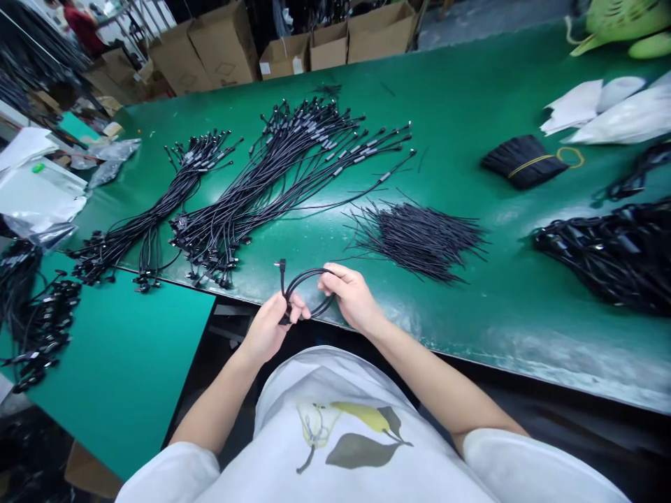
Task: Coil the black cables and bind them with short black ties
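A black cable (pixel 302 274) is looped into a coil between my two hands, just over the table's front edge. My left hand (pixel 272 321) is closed on the coil's left side, and a connector end sticks up above its fingers. On the coil's right side, my right hand (pixel 349 290) pinches the loops between thumb and fingers. Just beyond my right hand lies a loose pile of short black ties (pixel 424 237). Farther left, a large bundle of straight black cables (pixel 262 178) with connectors at both ends is spread on the green table (pixel 503 300).
A smaller cable bundle (pixel 162 202) lies at the left. To the right are a banded black bundle (pixel 524 161), a heap of coiled cables (pixel 613 255) and white packets (pixel 623 112). Cardboard boxes (pixel 380 31) line the far edge. A lower green surface (pixel 126 363) adjoins on the left.
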`<action>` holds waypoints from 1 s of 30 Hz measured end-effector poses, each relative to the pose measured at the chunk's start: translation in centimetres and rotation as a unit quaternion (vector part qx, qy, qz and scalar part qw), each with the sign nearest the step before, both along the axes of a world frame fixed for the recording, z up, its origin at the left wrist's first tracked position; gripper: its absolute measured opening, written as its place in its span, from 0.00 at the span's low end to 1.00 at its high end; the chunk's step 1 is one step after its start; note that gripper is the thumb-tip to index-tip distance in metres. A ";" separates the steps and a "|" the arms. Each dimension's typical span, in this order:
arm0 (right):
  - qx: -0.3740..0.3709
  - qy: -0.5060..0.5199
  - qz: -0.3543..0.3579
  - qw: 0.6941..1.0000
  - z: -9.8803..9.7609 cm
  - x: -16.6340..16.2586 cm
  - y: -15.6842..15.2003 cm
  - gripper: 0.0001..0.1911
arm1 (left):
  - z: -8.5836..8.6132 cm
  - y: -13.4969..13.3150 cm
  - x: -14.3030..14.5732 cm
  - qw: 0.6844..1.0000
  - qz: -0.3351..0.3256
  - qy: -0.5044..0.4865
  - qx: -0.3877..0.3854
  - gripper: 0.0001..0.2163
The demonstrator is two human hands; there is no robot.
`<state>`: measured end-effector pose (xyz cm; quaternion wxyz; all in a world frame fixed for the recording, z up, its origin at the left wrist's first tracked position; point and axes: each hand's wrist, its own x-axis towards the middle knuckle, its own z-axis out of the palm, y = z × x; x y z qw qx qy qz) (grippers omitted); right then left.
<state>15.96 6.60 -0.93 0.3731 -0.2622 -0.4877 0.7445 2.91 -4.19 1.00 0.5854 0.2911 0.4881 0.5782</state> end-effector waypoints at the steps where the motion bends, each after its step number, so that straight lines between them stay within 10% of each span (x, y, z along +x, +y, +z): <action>1: -0.022 0.022 -0.012 0.999 0.5 -0.1 -0.3 0.18 | -0.5 -0.1 0.2 1.000 -0.007 0.026 0.003 0.18; 6: -0.140 0.058 0.017 0.988 2.2 -0.7 -2.3 0.18 | -2.4 0.0 1.4 0.993 -0.035 0.115 0.015 0.21; 15: -0.086 0.063 -0.026 0.994 0.0 -1.1 -3.7 0.23 | -3.3 0.0 1.6 0.961 -0.135 0.240 -0.031 0.22; 23: -0.157 0.128 0.109 0.973 2.4 0.0 -1.1 0.31 | -1.0 -0.6 4.3 0.964 -0.143 -0.184 -0.127 0.21; 30: -0.003 0.068 0.081 0.994 2.0 1.1 0.2 0.24 | -0.8 0.0 4.9 0.962 -0.111 -0.198 -0.148 0.17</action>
